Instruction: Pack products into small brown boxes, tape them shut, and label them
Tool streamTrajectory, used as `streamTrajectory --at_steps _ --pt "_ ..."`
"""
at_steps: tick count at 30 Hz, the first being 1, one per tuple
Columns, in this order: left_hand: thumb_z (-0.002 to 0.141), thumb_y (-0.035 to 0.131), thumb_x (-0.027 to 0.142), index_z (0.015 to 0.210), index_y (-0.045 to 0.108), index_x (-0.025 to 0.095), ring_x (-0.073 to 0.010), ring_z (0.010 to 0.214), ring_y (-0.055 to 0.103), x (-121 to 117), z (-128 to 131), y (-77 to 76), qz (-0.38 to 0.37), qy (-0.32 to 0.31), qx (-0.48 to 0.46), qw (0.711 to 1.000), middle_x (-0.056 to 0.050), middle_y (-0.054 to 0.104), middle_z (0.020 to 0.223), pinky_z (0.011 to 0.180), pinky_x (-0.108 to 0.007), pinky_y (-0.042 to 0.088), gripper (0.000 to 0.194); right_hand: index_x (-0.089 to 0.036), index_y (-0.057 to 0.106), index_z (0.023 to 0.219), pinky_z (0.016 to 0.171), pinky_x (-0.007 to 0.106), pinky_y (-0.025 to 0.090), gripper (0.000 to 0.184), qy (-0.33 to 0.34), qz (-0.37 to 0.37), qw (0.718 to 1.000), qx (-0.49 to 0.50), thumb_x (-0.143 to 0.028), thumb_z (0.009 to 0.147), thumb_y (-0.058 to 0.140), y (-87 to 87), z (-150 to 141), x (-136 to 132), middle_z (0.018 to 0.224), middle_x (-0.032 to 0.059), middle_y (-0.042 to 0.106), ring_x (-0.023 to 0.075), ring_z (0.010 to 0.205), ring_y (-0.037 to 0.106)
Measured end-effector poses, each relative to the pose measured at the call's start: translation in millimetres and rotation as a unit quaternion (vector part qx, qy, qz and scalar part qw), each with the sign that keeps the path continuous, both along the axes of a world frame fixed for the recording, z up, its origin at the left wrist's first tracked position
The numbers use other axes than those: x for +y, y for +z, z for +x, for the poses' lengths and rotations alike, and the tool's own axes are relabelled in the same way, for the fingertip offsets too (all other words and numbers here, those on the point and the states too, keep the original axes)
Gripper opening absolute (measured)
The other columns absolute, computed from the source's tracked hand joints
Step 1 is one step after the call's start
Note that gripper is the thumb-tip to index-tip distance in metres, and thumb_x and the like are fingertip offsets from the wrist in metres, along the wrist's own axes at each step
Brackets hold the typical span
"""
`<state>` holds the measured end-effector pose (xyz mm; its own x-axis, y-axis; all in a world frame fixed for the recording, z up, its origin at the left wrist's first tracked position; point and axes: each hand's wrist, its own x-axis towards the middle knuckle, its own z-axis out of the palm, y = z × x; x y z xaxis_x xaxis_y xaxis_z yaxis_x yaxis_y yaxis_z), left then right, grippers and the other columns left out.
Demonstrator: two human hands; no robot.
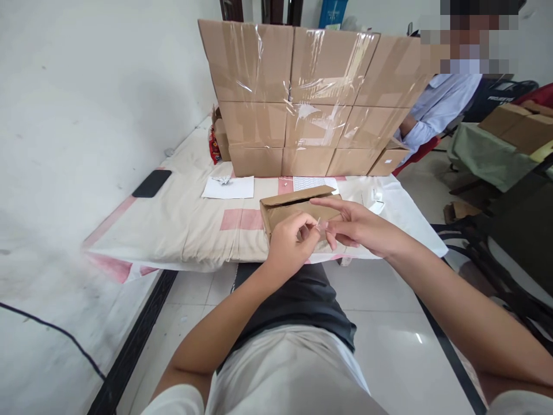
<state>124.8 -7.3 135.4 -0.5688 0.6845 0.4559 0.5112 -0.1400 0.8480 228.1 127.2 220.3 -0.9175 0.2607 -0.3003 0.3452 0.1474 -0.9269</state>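
My left hand [290, 239] and my right hand [358, 226] meet just in front of a small open cardboard box [287, 206] at the near edge of the cloth-covered table [185, 225]. Both hands pinch a tiny pale object between their fingertips; it is too small to name. The left hand's fingers are curled. On the right hand the index finger stretches out over the box while thumb and other fingers press together.
A wall of taped cardboard boxes [311, 98] stands at the table's back. A white paper sheet [228, 187] with a small metal pile, a black phone [151, 183] and a white grid tray [311, 183] lie on the cloth. Another person in a light shirt [440, 104] sits at back right.
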Motion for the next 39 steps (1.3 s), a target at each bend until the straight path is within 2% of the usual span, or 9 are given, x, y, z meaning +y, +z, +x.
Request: streamTrajectory --at_steps 4,8,14,17,26,30,33,36,39 --pt "0.088 0.056 0.019 0.077 0.055 0.021 -0.0095 0.067 0.050 -2 4 1.2 -0.035 0.000 0.045 0.998 0.004 0.056 0.074 0.066 -0.025 0.039 0.012 -0.011 0.035 0.159 0.043 0.024 0.022 0.087 0.003 -0.004 1.000 -0.003 -0.019 0.078 0.063 -0.4 5 0 0.055 -0.0024 0.066 0.0091 0.040 0.034" --pt "0.088 0.055 0.020 0.078 0.055 0.021 -0.0098 0.065 0.049 -3 5 -1.4 -0.073 0.057 0.162 0.982 0.004 0.056 0.075 0.061 -0.027 0.034 0.010 -0.012 0.037 0.158 0.042 0.024 0.021 0.086 0.003 -0.006 1.000 -0.014 -0.020 0.077 0.065 1.3 13 2 0.054 -0.0018 0.067 0.0092 0.040 0.034" --pt "0.093 0.050 0.021 0.076 0.059 0.021 -0.0143 0.065 0.050 -4 0 -5.5 -0.048 0.160 0.429 0.888 0.000 0.059 0.071 0.061 -0.032 0.032 0.019 -0.011 0.039 0.157 0.041 0.026 0.015 0.086 -0.008 -0.039 0.999 0.002 -0.022 0.076 0.065 -1.4 22 10 0.053 -0.0019 0.065 0.0088 0.038 0.028" --pt "0.095 0.053 0.026 0.075 0.060 0.021 -0.0163 0.067 0.052 -5 -8 -2.3 -0.021 0.192 0.500 0.844 -0.001 0.059 0.068 0.062 -0.034 0.033 0.022 -0.011 0.039 0.157 0.042 0.026 0.015 0.084 -0.012 -0.058 0.998 0.015 -0.023 0.079 0.066 -3.8 25 11 0.053 -0.0016 0.065 0.0087 0.039 0.028" --pt "0.098 0.051 0.028 0.074 0.060 0.021 -0.0163 0.066 0.056 -11 -25 -2.7 -0.035 0.165 0.511 0.843 -0.002 0.062 0.067 0.062 -0.033 0.034 0.027 -0.017 0.040 0.156 0.046 0.025 0.028 0.075 -0.014 0.010 0.996 0.083 -0.029 0.088 0.066 -2.6 31 17 0.057 -0.0019 0.066 0.0109 0.045 0.038" --pt "0.099 0.048 0.031 0.085 0.063 0.020 -0.0153 0.068 0.060 -14 -17 -5.1 -0.019 0.101 0.417 0.903 -0.002 0.066 0.072 0.064 -0.031 0.039 0.024 -0.019 0.042 0.155 0.046 0.025 0.028 0.073 0.002 -0.006 0.996 0.090 -0.027 0.087 0.066 2.2 30 18 0.057 -0.0023 0.066 0.0104 0.044 0.038" --pt "0.098 0.054 0.043 0.106 0.062 0.018 -0.0143 0.074 0.065 -9 -10 -5.3 0.008 0.076 0.315 0.946 -0.003 0.070 0.083 0.067 -0.027 0.047 0.028 -0.019 0.043 0.155 0.044 0.025 0.026 0.072 0.008 -0.025 0.997 0.076 -0.028 0.087 0.066 3.0 27 15 0.056 -0.0023 0.065 0.0103 0.042 0.038" --pt "0.093 0.064 0.049 0.127 0.056 0.016 -0.0168 0.086 0.069 -2 -8 -4.6 0.051 0.123 0.336 0.932 -0.008 0.073 0.102 0.072 -0.027 0.051 0.048 -0.017 0.043 0.155 0.044 0.025 0.024 0.073 0.017 -0.044 0.997 0.057 -0.031 0.087 0.066 0.7 23 10 0.054 -0.0025 0.064 0.0098 0.041 0.036" --pt "0.094 0.064 0.031 0.113 0.065 0.021 -0.0164 0.085 0.069 0 -12 -1.7 0.085 0.143 0.423 0.891 -0.007 0.073 0.098 0.073 -0.027 0.051 0.021 -0.015 0.042 0.155 0.044 0.024 0.023 0.074 0.024 -0.050 0.997 0.046 -0.035 0.089 0.067 -2.3 22 8 0.053 -0.0024 0.064 0.0092 0.041 0.035"
